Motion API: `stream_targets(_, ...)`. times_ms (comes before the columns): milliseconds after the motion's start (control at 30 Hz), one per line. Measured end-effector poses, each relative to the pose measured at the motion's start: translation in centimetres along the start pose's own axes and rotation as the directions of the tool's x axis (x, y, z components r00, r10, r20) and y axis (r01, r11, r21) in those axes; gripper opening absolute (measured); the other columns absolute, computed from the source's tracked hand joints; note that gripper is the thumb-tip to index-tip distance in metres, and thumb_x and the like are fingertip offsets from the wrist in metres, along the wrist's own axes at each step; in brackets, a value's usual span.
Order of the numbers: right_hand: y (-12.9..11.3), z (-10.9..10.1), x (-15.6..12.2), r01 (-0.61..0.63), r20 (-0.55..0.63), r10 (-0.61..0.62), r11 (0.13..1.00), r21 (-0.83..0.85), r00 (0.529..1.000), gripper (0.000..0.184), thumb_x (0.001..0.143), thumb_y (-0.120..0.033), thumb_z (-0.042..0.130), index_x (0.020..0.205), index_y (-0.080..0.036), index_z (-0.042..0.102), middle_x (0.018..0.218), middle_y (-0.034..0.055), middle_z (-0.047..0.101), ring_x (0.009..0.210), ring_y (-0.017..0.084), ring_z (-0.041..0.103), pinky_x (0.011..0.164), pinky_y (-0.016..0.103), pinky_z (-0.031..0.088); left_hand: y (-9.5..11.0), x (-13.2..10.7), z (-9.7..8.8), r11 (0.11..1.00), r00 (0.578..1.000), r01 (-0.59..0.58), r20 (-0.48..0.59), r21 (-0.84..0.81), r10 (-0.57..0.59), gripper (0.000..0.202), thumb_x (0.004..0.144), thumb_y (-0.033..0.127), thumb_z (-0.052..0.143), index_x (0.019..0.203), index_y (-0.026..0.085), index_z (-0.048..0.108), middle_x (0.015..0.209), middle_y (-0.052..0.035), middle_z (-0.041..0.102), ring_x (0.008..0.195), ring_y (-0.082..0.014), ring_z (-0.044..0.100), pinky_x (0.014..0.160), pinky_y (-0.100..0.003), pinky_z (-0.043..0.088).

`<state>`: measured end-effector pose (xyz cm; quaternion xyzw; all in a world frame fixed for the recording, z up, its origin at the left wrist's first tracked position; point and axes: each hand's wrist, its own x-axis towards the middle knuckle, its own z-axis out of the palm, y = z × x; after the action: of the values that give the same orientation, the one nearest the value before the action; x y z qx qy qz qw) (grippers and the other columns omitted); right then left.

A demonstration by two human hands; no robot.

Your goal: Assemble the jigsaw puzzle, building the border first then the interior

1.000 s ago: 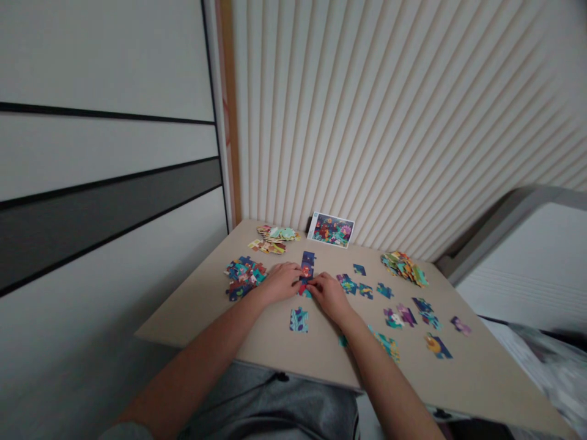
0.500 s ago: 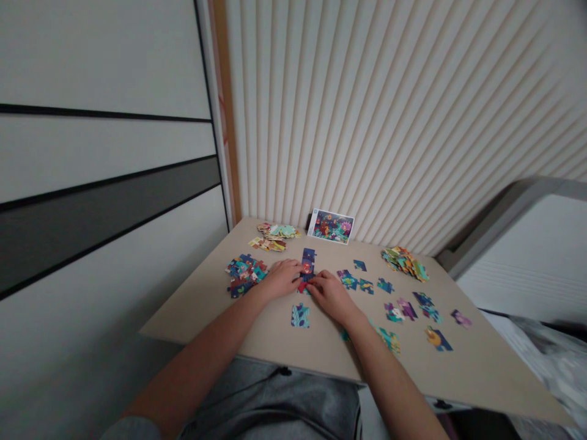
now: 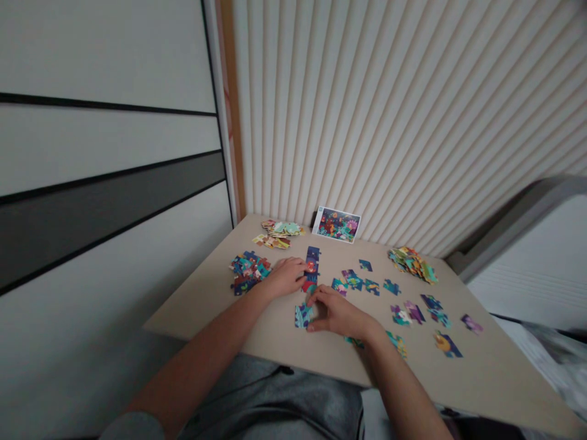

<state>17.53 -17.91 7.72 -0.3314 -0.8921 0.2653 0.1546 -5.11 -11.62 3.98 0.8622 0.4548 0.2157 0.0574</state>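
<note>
A short upright strip of joined jigsaw pieces point(image 3: 312, 267), dark blue with a red part near its lower end, lies on the table. My left hand point(image 3: 288, 276) rests flat at the strip's left side, fingertips on its edge. Below the strip is a teal patterned jigsaw piece point(image 3: 301, 316). My right hand point(image 3: 332, 311) curves at that piece's right edge, thumb and fingers apart, with the fingertips at or close to its corners; whether they touch it I cannot tell. Beside my left wrist sits a heap of blue and red jigsaw pieces point(image 3: 247, 272).
A picture card point(image 3: 337, 224) leans at the back by the pleated curtain point(image 3: 367, 122). Piles of pieces lie at the back left point(image 3: 279, 231) and back right point(image 3: 413, 264). Several loose pieces spread over the right side, such as an orange and blue one point(image 3: 447, 344).
My right hand has left the strip's lower end and moved down toward the teal piece, its thumb and fingers spreading. The left hand stays at the strip. The view has shifted slightly.
</note>
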Motion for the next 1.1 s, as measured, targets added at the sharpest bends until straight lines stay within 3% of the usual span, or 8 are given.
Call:
stream_targets(267,0.4,-0.6,0.2,-0.074,-0.102,0.062,0.991,-0.111,0.993,0.035,0.08,-0.036,0.082,0.107,-0.02,0.067,0.102,0.006,0.065,0.093,0.021,0.059,0.084,0.031,0.045,0.1,0.0,0.0,1.0,1.0,-0.018,-0.008,0.019,0.018,0.03,0.093,0.028,0.06,0.122,0.03,0.068,0.123,-0.0052,0.066,0.118,-0.0237,0.059,0.104,-0.038,0.045)
stream_targets(567,0.1,-0.7,0.2,-0.03,-0.101,0.01,0.98,-0.195,0.995,0.032,0.084,-0.047,0.078,0.102,-0.021,0.072,0.1,0.0077,0.066,0.096,0.023,0.062,0.086,0.032,0.045,-1.3,-0.7,-1.2,0.989,0.985,-0.126,0.107,-0.075,0.134,0.049,0.091,0.054,0.064,0.134,0.03,0.064,0.14,-0.0065,0.059,0.129,-0.0255,0.055,0.111,-0.038,0.041)
stream_targets(767,-0.3,-0.9,0.2,-0.023,-0.091,-0.002,0.962,-0.273,0.996,0.034,0.086,-0.05,0.075,0.106,-0.022,0.074,0.1,0.0083,0.066,0.098,0.024,0.061,0.088,0.033,0.045,-1.6,-0.6,-1.2,0.989,0.983,-0.108,0.137,-0.101,0.122,0.054,0.088,0.055,0.068,0.136,0.03,0.063,0.143,-0.0064,0.057,0.131,-0.0257,0.054,0.112,-0.037,0.04)
stream_targets(1100,-0.5,-1.0,0.1,-0.014,-0.079,-0.004,0.973,-0.232,0.997,0.033,0.085,-0.042,0.077,0.11,-0.022,0.071,0.11,0.0091,0.067,0.104,0.025,0.061,0.093,0.035,0.045,-1.1,-0.8,-1.3,0.988,0.984,-0.132,0.108,-0.075,0.139,0.043,0.092,0.044,0.064,0.132,0.028,0.065,0.141,-0.0077,0.059,0.13,-0.0263,0.055,0.112,-0.04,0.041)
